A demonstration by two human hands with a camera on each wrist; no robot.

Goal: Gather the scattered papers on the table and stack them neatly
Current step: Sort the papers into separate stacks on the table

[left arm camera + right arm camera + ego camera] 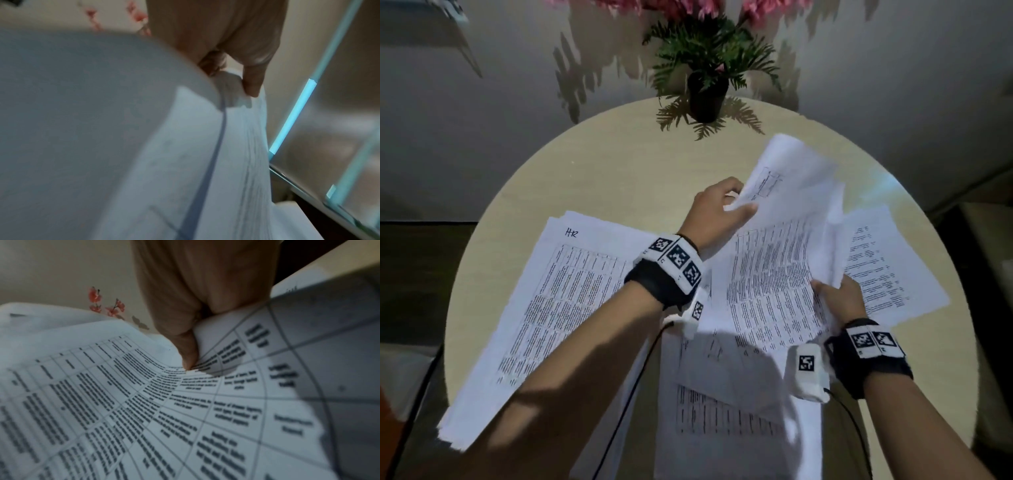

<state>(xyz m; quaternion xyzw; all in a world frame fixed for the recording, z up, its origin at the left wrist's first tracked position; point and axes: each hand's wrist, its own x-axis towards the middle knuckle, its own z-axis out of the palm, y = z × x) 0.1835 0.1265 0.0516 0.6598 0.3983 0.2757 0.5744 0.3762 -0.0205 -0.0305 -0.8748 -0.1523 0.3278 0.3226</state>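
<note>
A bundle of printed white papers (780,260) is lifted above the round table (619,164), bent and fanned. My left hand (722,212) pinches its far top corner; in the left wrist view the thumb (252,81) presses the crumpled paper edge (232,91). My right hand (839,294) grips the bundle's near right edge, and in the right wrist view the thumb (185,350) lies on the printed table page (144,402). A thick stack marked "HR" (544,301) lies at the left under my left forearm. Other sheets lie at the front (726,411) and at the right (887,267).
A black pot with green fern leaves and pink flowers (707,92) stands at the table's far edge. Black cables (633,387) run from both wrist devices over the papers. A glass panel with a blue-lit edge (296,113) shows at the right in the left wrist view.
</note>
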